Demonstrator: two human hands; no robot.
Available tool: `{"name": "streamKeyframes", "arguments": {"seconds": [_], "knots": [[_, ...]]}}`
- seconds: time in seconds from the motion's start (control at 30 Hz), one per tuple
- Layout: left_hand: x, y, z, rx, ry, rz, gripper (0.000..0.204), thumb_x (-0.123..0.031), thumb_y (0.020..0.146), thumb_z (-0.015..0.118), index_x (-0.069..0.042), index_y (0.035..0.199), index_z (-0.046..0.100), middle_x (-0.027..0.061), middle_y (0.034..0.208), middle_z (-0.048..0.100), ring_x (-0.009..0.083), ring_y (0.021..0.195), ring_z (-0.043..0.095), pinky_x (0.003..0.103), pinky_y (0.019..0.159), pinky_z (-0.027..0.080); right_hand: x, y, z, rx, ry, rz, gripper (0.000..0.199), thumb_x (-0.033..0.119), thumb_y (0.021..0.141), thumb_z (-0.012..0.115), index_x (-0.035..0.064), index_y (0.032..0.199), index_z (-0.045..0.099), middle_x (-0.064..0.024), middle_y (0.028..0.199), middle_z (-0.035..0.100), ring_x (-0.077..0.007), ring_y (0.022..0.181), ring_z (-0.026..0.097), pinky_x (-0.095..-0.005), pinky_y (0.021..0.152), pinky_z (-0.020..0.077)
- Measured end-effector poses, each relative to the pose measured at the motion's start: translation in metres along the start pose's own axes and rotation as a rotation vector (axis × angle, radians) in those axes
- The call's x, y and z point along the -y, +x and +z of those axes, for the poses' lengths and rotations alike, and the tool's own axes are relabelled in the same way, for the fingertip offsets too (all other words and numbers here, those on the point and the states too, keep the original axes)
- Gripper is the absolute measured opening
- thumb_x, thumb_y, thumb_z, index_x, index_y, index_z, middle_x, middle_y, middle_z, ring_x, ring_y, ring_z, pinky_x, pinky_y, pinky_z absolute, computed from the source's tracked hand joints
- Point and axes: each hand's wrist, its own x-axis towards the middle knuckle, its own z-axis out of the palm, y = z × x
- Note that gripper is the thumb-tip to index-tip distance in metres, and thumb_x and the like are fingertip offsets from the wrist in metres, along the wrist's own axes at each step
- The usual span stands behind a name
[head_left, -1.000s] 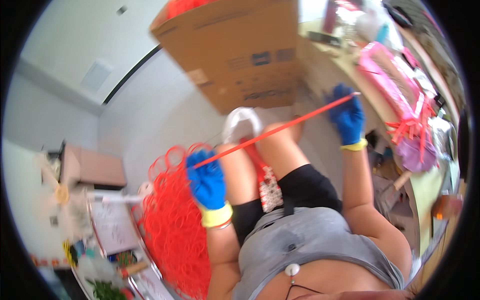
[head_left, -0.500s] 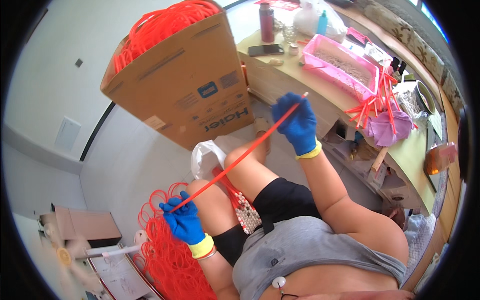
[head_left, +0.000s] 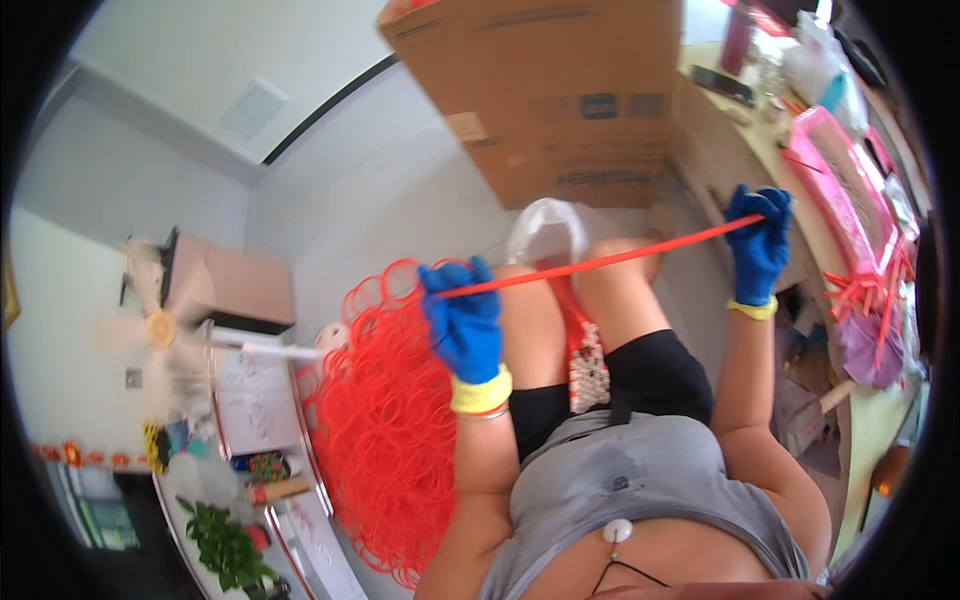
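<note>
Both hands are well apart here, in blue gloves with yellow cuffs, and one red tube (head_left: 605, 260) spans the gap! The left hand (head_left: 463, 325), close to the centre of the view, pinches one end between thumb and fingers; the right hand (head_left: 758, 245), between two and three o'clock, has its fingers curled round the other. The tube runs nearly straight above the thighs, its right end higher in the view.

Close in at four o'clock, a red bundle (head_left: 588, 370) with pale, speckled ends lies between the thighs, over black shorts (head_left: 660, 375). A white bag (head_left: 548, 230) sits just beyond the knees, at half past one. Down at seven, a big heap of red loops (head_left: 385, 430)!

Further out, a tall cardboard box (head_left: 560, 90) stands between twelve and one. Round to the right, the table (head_left: 868, 445) carries a dark phone (head_left: 722, 85), a pink basket (head_left: 845, 190), and at three o'clock a purple cloth (head_left: 870, 350). Over at nine, a fan (head_left: 160, 330), blades blurred.
</note>
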Motion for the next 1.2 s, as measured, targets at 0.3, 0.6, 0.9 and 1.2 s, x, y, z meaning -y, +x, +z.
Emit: {"name": "streamKeyframes", "arguments": {"seconds": [0.3, 0.6, 0.9, 1.2], "knots": [[-0.013, 0.004, 0.009, 0.137, 0.042, -0.031, 0.032, -0.017, 0.107, 0.053, -0.007, 0.137, 0.061, 0.0181, 0.13, 0.063, 0.0349, 0.127, 0.056, 0.059, 0.125, 0.027, -0.033, 0.002, -0.006, 0.067, 0.029, 0.033, 0.022, 0.027, 0.103, 0.06, 0.0141, 0.116, 0.072, 0.0026, 0.092, 0.068, -0.0172, 0.087, 0.06, -0.0452, 0.11, 0.0441], [-0.018, -0.005, 0.01, 0.033, 0.036, 0.03, 0.028, -0.016, 0.107, 0.054, -0.007, 0.131, 0.064, 0.0155, 0.128, 0.06, 0.0334, 0.13, 0.051, 0.061, 0.125, 0.027, -0.038, -0.008, -0.004, -0.049, 0.022, -0.019, 0.024, 0.029, 0.104, 0.059, 0.0103, 0.116, 0.069, 0.001, 0.088, 0.065, -0.0188, 0.084, 0.059, -0.0451, 0.11, 0.0452], [-0.027, 0.004, 0.016, 0.093, -0.191, -0.081, 0.033, -0.021, 0.104, 0.054, -0.014, 0.073, 0.056, 0.0007, 0.067, 0.057, 0.0143, 0.071, 0.056, 0.039, 0.097, 0.051, -0.041, -0.005, -0.014, -0.074, 0.107, 0.079, 0.023, 0.026, 0.105, 0.057, 0.0106, 0.116, 0.07, 0.0032, 0.074, 0.052, -0.0141, 0.069, 0.049, -0.0401, 0.099, 0.0476], [-0.04, -0.003, 0.067, 0.612, 0.261, -0.287, 0.036, -0.027, 0.098, 0.062, -0.015, 0.064, 0.061, 0.0034, 0.057, 0.056, 0.0148, 0.046, 0.05, 0.029, 0.044, 0.04, -0.033, -0.025, 0.046, 0.412, -0.48, 0.326, 0.03, 0.04, 0.104, 0.056, 0.0138, 0.089, 0.056, 0.0018, 0.063, 0.047, -0.0179, 0.056, 0.047, -0.0375, 0.056, 0.0414]]}}
